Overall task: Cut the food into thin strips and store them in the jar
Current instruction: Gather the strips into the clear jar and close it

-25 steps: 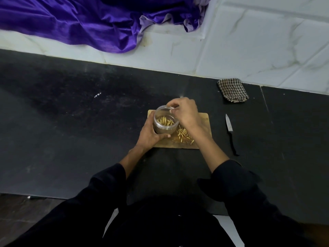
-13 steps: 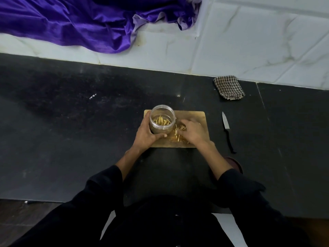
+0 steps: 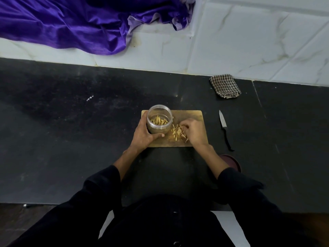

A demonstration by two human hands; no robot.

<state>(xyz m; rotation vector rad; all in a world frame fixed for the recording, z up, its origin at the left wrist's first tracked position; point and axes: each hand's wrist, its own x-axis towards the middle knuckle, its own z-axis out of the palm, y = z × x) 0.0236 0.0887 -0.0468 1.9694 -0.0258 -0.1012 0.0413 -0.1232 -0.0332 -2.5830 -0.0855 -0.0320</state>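
A clear jar (image 3: 159, 120) stands on the left part of a wooden cutting board (image 3: 192, 114), with pale yellow strips inside it. My left hand (image 3: 144, 134) grips the jar from the left and front. A small pile of cut strips (image 3: 177, 133) lies on the board just right of the jar. My right hand (image 3: 195, 132) rests on the board over that pile, fingers curled and pinching some strips.
A knife (image 3: 224, 128) with a black handle lies on the black counter right of the board. A checked cloth (image 3: 225, 86) sits at the back right by the white tiled wall. A dark red lid (image 3: 232, 162) shows behind my right forearm. Purple fabric (image 3: 71, 24) drapes at the back left.
My right hand came down from the jar's mouth to the pile of strips on the board and now gathers them. The left hand keeps its hold on the jar.
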